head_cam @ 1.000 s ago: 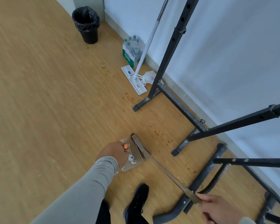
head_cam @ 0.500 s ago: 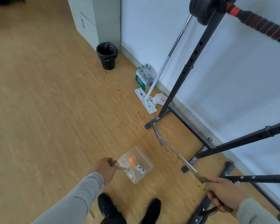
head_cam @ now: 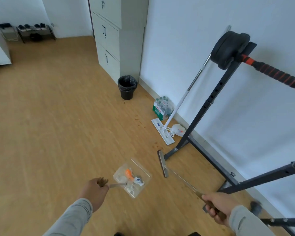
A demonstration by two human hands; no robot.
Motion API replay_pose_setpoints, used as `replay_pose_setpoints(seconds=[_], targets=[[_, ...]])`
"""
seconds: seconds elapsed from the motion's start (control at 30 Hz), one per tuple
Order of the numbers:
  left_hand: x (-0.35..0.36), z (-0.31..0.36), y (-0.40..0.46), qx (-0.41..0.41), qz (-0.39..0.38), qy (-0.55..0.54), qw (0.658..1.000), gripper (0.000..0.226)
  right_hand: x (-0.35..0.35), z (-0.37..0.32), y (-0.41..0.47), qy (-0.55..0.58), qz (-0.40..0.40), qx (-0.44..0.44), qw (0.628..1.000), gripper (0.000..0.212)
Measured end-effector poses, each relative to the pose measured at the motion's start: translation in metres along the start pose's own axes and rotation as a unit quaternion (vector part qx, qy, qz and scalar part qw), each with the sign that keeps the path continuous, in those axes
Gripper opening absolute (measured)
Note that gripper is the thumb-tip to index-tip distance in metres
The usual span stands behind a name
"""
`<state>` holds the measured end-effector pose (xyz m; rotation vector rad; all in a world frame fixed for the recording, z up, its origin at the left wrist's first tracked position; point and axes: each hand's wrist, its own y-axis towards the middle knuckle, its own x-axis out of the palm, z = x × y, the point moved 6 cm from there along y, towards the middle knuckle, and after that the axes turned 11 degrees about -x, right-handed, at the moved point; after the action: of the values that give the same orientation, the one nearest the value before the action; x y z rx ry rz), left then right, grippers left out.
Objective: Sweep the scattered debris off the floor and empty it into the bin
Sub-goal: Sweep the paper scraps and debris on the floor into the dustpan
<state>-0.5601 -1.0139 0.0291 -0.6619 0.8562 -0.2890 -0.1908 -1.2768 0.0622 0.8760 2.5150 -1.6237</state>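
My left hand (head_cam: 96,191) grips the handle of a clear dustpan (head_cam: 140,171), held level above the floor. In the pan lies debris (head_cam: 131,178): an orange piece, white scraps and a blue-and-white bit. My right hand (head_cam: 215,206) grips the wooden handle of a small broom (head_cam: 163,163), whose brush head hangs above the floor to the right of the pan. The black bin (head_cam: 127,87) with a black liner stands far ahead by the cabinet corner. Small brown specks (head_cam: 140,122) dot the floor between the bin and the broom.
A black weight rack (head_cam: 203,109) with a barbell stands along the wall at right. A white flat mop (head_cam: 163,132), a pack of water bottles (head_cam: 162,107) and a white bag lie by the wall. A grey cabinet (head_cam: 116,36) rises behind the bin.
The view has risen and the bin now shows farther ahead. Dustpan and broom were lifted off the floor and drawn apart, the broom head swinging right.
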Motion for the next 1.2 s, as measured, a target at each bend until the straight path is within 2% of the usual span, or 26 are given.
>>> replay_pose_setpoints(seconds=[0.17, 0.3, 0.43, 0.6, 0.73, 0.83, 0.97, 1.2], targets=[[-0.026, -0.002, 0.013, -0.013, 0.026, -0.014, 0.999, 0.024, 0.014, -0.022, 0.01, -0.021, -0.003, 0.004, 1.0, 0.028], [-0.035, 0.004, 0.026, -0.031, 0.04, -0.027, 0.998, 0.026, 0.018, -0.041, 0.019, -0.017, -0.012, 0.018, 1.0, 0.019], [-0.04, 0.019, 0.04, -0.041, 0.058, -0.028, 0.997, 0.03, 0.013, -0.061, 0.037, -0.01, -0.025, 0.019, 0.999, 0.024], [-0.047, 0.041, 0.065, -0.072, 0.056, -0.052, 0.995, 0.035, -0.003, -0.082, 0.07, 0.013, -0.043, 0.018, 0.999, 0.014], [-0.056, 0.063, 0.08, -0.088, 0.055, -0.056, 0.993, 0.026, -0.005, -0.093, 0.105, -0.06, -0.099, 0.034, 0.993, 0.015], [-0.064, 0.077, 0.086, -0.095, 0.064, -0.05, 0.992, 0.019, -0.006, -0.115, 0.132, -0.132, -0.101, 0.005, 0.986, 0.006], [-0.077, 0.088, 0.092, -0.1, 0.074, -0.052, 0.991, 0.018, 0.006, -0.139, 0.157, -0.206, -0.127, -0.015, 0.97, 0.008], [-0.105, 0.078, 0.125, -0.146, 0.084, -0.057, 0.984, 0.023, 0.023, -0.157, 0.195, -0.278, -0.086, -0.017, 0.957, 0.011]])
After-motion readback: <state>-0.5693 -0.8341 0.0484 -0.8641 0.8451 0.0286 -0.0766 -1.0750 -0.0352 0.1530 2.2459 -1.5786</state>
